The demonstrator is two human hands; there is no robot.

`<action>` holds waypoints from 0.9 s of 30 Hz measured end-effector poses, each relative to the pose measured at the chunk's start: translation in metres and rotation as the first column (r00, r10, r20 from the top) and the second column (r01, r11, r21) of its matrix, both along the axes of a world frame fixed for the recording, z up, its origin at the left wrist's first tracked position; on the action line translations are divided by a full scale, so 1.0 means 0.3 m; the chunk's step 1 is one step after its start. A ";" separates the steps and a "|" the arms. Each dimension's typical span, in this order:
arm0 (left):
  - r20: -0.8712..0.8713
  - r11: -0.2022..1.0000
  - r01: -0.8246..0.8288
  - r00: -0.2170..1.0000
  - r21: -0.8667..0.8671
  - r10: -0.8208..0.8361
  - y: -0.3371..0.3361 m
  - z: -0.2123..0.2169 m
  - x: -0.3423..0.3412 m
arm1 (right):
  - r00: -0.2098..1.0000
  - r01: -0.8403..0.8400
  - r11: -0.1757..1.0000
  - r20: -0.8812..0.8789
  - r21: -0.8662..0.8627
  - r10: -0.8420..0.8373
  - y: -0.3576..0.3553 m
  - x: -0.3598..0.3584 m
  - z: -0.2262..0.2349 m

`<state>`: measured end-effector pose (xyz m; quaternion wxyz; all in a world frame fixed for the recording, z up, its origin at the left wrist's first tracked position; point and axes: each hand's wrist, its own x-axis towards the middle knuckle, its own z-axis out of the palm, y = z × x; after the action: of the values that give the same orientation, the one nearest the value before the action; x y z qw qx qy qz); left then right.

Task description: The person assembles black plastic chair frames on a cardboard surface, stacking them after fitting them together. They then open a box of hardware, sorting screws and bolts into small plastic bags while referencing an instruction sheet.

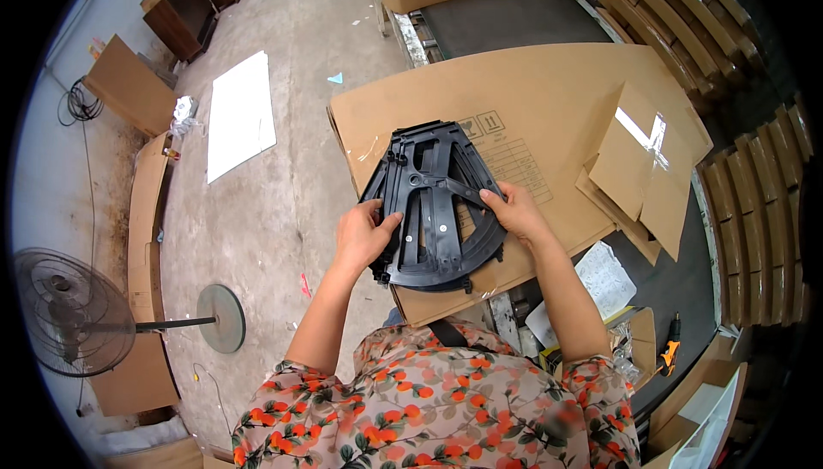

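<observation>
Handling looks like the step in hand: a black plastic frame [440, 212], fan-shaped and slotted, is gripped from both sides over the near part of a large flat cardboard sheet [403, 83]. The left hand [364, 233] is closed on its left edge, thumb on top; the right hand [516, 210] clasps the right edge, thumb on the upper face, the other fingers mostly hidden. Whether the frame rests on the sheet or is held just above it, I cannot tell. In my judgement, turning it or laying it flat calls for both grips working together, clear of the folded cardboard pieces [621, 152] to the right. An orange-and-black tool [670, 347] lies apart on the dark worktop [669, 273]
</observation>
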<state>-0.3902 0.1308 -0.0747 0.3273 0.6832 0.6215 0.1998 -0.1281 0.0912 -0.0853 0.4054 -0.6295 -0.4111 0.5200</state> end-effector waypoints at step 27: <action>0.502 0.943 -0.329 0.825 0.054 0.259 -0.042 -0.291 -0.057 | 0.929 0.088 0.995 -0.365 0.045 -0.066 -0.058 0.047 -0.018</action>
<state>-0.4074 0.1181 -0.1622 0.3905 0.5275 0.6011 0.4561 -0.1139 0.0738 -0.0907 0.5132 -0.5256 -0.3198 0.5984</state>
